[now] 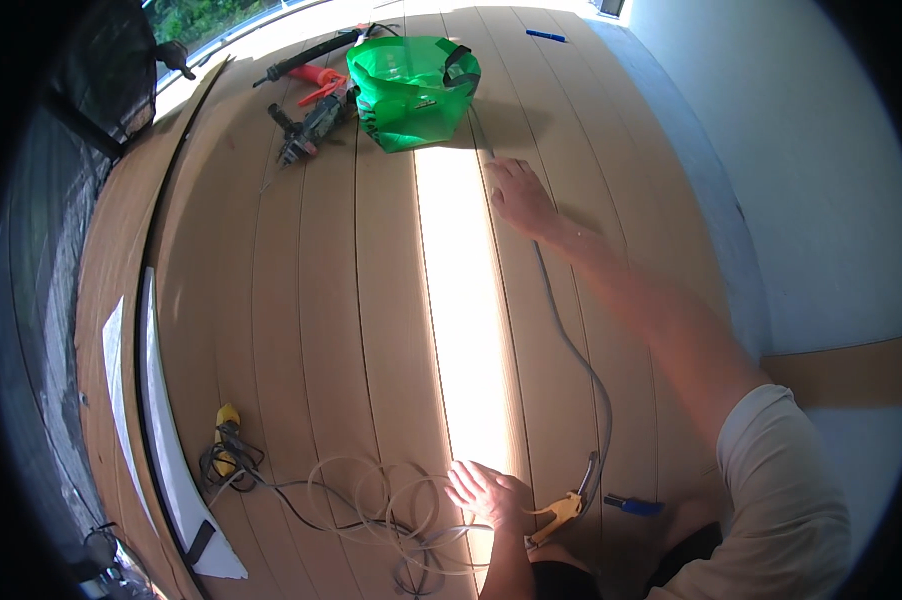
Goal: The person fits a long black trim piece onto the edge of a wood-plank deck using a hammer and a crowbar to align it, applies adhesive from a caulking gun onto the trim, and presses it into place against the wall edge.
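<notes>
Grey cable (608, 420) partly behind right hand (521, 195)

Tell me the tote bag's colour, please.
The tote bag is mostly green, best seen in the head view.

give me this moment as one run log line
right hand: over gray cable | left hand: open, left of yellow-orange tool | green bag: on planks

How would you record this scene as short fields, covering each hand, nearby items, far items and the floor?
Left hand: open, beside loops of thin pale tubing
Right hand: over a long grey cable; grip unclear
Near items: yellow-orange handheld tool, blue-and-black handheld item
Far items: shiny green bag, dark power tool left of it
Floor: brown boards crossed by bright light
</notes>
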A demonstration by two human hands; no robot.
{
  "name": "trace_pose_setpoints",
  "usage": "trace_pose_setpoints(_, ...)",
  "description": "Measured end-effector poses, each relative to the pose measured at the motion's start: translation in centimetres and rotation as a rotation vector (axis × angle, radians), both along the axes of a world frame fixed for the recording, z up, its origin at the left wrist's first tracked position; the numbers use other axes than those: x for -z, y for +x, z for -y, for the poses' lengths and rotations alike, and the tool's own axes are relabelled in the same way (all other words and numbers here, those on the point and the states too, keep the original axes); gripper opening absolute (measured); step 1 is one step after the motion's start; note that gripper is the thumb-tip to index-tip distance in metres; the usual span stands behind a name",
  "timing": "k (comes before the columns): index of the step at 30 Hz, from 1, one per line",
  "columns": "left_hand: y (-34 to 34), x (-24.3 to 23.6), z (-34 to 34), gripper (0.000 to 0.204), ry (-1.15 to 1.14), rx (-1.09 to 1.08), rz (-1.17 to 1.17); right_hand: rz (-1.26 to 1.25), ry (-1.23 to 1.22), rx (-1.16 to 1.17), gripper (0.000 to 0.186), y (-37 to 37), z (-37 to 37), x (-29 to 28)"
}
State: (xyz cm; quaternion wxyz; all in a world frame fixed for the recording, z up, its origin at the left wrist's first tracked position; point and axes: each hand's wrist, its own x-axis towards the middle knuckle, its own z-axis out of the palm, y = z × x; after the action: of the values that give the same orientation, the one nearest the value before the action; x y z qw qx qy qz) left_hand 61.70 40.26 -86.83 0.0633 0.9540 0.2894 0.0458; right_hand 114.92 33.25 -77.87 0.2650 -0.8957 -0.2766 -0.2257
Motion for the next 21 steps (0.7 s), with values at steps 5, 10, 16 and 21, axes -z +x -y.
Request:
trace_pose_setpoints(5,0.6,0.2,1.1,0.063,-0.021,0.055,-0.029,0.047,-0.168,0.082,0.035,10.0,-4.3,-3.1)
trace_pose_setpoints(10,1.0,-0.7,0.7,0.06,-0.067,0.026,-0.045,-0.167,-0.559,0.17,0.03,15.6,-7.3,-5.9)
trace_pose_setpoints(16,1.3,-1.0,0.5,0.061,-0.141,0.016,-0.079,-0.275,-0.79,0.114,0.036,18.8,-7.3,-5.4)
trace_pose_setpoints(21,0.2,-0.8,-0.3,0.062,-0.098,0.014,-0.053,-0.067,-0.745,-0.25,0.025,10.6,-9.9,0.6)
